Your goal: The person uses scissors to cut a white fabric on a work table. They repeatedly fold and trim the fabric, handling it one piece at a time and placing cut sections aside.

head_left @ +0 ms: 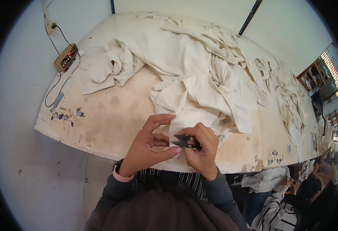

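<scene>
Cream cloth (199,90) lies heaped and creased across the table in front of me, its near end hanging between my hands. My left hand (148,144) is at the cloth's left edge, fingers curled and thumb pointing right, holding that edge. In my right hand (203,150) is a pair of black thread snips (185,141). The two blades point left, slightly apart, over the cloth and close to my left thumb. Part of the snips' body is hidden by my right fingers.
The worn table (115,111) curves around me. A brown box with a red display (66,57) and a remote control (58,99) are at its left. More cloth (290,98) lies to the right. A person in a striped top (278,211) sits at the lower right.
</scene>
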Motion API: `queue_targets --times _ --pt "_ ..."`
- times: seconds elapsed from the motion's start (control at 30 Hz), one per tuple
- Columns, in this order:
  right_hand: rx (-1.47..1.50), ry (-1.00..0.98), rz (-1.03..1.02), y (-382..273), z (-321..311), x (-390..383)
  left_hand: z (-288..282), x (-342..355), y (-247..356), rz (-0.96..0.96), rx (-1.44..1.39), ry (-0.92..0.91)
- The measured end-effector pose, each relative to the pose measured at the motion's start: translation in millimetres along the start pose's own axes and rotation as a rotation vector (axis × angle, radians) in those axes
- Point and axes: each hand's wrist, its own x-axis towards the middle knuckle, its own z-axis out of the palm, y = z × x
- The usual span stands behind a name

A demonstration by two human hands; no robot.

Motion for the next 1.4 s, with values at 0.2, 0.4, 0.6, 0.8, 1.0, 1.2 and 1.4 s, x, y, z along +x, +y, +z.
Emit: queue_targets --times 0.2,0.4,0.6,0.8,1.0,1.2,1.4 --pt "-0.041 -0.122 0.006 -10 -3 17 -6 -2 -13 0.001 0.102 0.067" --pt "-0.311 -0.114 0.064 -17 -18 24 -18 11 -11 -0.103 -0.128 0.146" --pt "-0.421 -0.187 -0.038 -12 -12 16 -21 9 -14 -0.149 -0.171 0.098" --pt "-0.513 -0.231 -0.091 -16 -11 16 -23 12 -15 -0.132 -0.135 0.078" --pt "-0.354 0.201 0.318 26 -38 13 -3 -2 -39 0.135 0.169 0.319" --pt "-0.684 -0.042 0.559 142 -96 -38 -23 -23 -45 -0.322 0.417 -0.115" --pt "-0.336 1.111 -0.030 97 -153 2 -20 -33 -13 -0.134 -0.153 0.118"
